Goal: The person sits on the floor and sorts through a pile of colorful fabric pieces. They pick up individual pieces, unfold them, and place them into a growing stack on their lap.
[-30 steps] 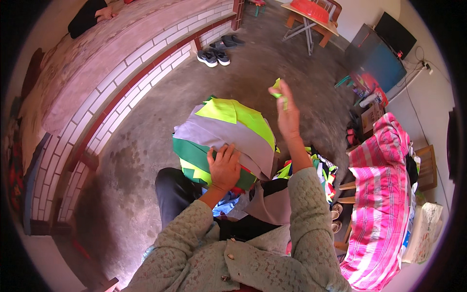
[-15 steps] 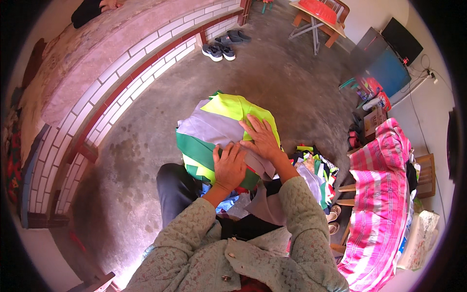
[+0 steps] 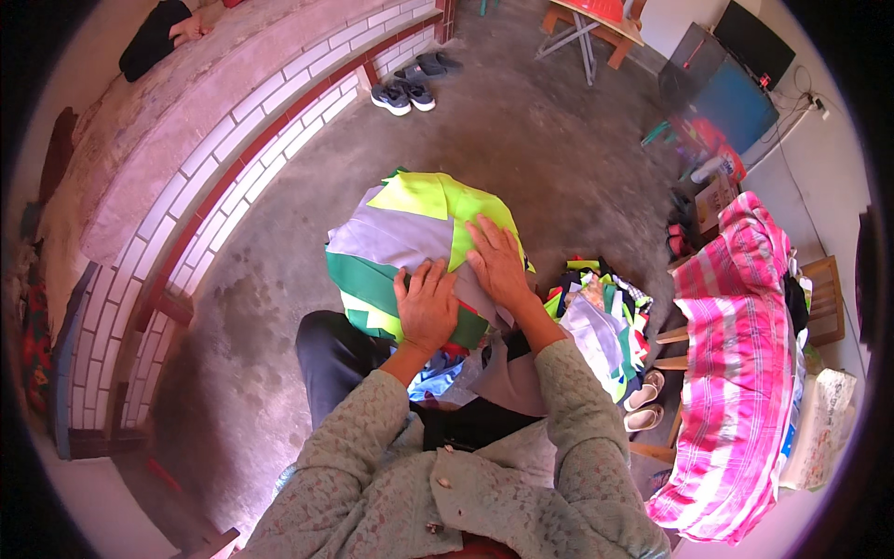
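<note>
A round, domed bundle of patchwork fabric [image 3: 396,228] rests at my lap, with grey-lilac, lime-yellow and dark green pieces on top. My left hand [image 3: 427,305] lies on the green and grey pieces near its front edge, fingers stretched out. Beside it, on the lime-yellow part to the right, my right hand [image 3: 498,267] presses flat with its fingers extended. Neither hand grips anything that I can see. A grey cloth strip [image 3: 510,377] hangs over my lap below the bundle, next to some blue material [image 3: 436,375]. What lies under the bundle is hidden.
A heap of colourful fabric scraps [image 3: 601,326] is on the floor to the right, near beige shoes [image 3: 644,402]. A pink checked cloth [image 3: 731,382] covers wooden furniture. Dark shoes [image 3: 402,96] stand by the brick-faced platform [image 3: 200,191], where another person's hand [image 3: 191,28] shows.
My right hand has flattened onto the lime-yellow piece, its thumb now apart from my left hand. My left hand still lies on the bundle. The whole view has shifted slightly.
</note>
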A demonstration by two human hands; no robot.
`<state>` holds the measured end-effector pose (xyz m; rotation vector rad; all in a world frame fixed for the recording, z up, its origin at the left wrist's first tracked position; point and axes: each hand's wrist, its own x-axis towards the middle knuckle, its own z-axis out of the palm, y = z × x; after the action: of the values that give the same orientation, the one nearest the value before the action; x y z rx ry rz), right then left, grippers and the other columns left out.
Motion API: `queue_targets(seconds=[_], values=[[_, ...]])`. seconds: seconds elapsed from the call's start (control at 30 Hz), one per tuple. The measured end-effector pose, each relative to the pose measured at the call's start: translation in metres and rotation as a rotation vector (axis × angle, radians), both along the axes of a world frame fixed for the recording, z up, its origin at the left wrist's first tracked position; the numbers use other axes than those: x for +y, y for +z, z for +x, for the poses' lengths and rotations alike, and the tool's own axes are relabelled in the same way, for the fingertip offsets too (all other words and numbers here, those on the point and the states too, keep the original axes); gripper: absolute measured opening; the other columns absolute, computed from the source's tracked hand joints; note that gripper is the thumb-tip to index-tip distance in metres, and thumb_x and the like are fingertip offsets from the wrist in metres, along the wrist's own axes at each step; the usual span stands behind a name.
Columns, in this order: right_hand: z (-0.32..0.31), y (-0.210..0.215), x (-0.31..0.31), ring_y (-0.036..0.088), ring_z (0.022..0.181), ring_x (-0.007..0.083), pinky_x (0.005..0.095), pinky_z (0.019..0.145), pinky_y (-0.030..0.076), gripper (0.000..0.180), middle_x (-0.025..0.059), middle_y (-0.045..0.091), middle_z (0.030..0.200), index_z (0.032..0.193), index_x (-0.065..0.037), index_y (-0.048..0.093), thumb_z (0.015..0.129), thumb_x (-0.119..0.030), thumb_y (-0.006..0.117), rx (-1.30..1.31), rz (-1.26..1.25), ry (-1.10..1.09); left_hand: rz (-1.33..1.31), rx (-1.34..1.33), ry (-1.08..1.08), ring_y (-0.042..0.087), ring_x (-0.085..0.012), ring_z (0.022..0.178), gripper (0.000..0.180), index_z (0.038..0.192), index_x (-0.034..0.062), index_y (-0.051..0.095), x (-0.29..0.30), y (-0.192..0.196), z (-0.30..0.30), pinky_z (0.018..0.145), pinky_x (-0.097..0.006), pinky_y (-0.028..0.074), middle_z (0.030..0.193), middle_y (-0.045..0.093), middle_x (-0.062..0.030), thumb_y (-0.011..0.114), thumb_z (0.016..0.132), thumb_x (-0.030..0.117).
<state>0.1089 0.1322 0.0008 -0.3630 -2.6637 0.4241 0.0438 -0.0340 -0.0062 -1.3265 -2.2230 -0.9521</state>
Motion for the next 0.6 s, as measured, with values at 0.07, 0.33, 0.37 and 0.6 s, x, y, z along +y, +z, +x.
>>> queue_targets(seconds=[0.07,0.33,0.37,0.6], values=[[-0.012,0.001,0.005,0.028,0.134,0.0275,0.0474,0.109,0.018,0.051,0.0135,0.035,0.142,0.136,-0.014,0.041,0.092,-0.041,0.040,0.027,0.011,-0.080,-0.005,0.005,-0.001,0.051,-0.0265,0.110,0.021,0.096,0.0083,0.062,0.001,0.001,-0.001,0.097,-0.053,0.030,0.116,0.058,-0.0078,0.056,0.076,0.014],[-0.035,-0.011,0.008,0.028,0.135,0.0255,0.0484,0.110,0.014,0.056,0.0115,0.036,0.143,0.136,-0.015,0.042,0.091,-0.049,0.038,-0.167,0.103,-0.038,-0.029,0.008,0.005,0.050,-0.0264,0.110,0.024,0.097,0.0082,0.062,-0.002,-0.002,0.003,0.098,-0.052,0.029,0.115,0.058,-0.0082,0.056,0.074,0.013],[-0.033,-0.012,0.009,0.027,0.135,0.0254,0.0488,0.110,0.014,0.057,0.0115,0.036,0.143,0.136,-0.016,0.042,0.090,-0.050,0.039,-0.168,0.113,-0.044,-0.031,0.014,0.005,0.050,-0.0265,0.110,0.025,0.097,0.0082,0.062,-0.002,-0.001,0.003,0.098,-0.052,0.029,0.116,0.058,-0.0083,0.056,0.074,0.013],[-0.025,-0.016,0.009,0.028,0.134,0.0295,0.0497,0.109,0.016,0.056,0.0143,0.035,0.143,0.136,-0.016,0.040,0.091,-0.049,0.040,-0.026,0.057,-0.024,-0.093,0.104,0.021,0.049,-0.0266,0.112,0.028,0.101,0.0102,0.061,0.003,-0.007,0.001,0.097,-0.052,0.032,0.115,0.057,-0.0088,0.055,0.074,0.015]])
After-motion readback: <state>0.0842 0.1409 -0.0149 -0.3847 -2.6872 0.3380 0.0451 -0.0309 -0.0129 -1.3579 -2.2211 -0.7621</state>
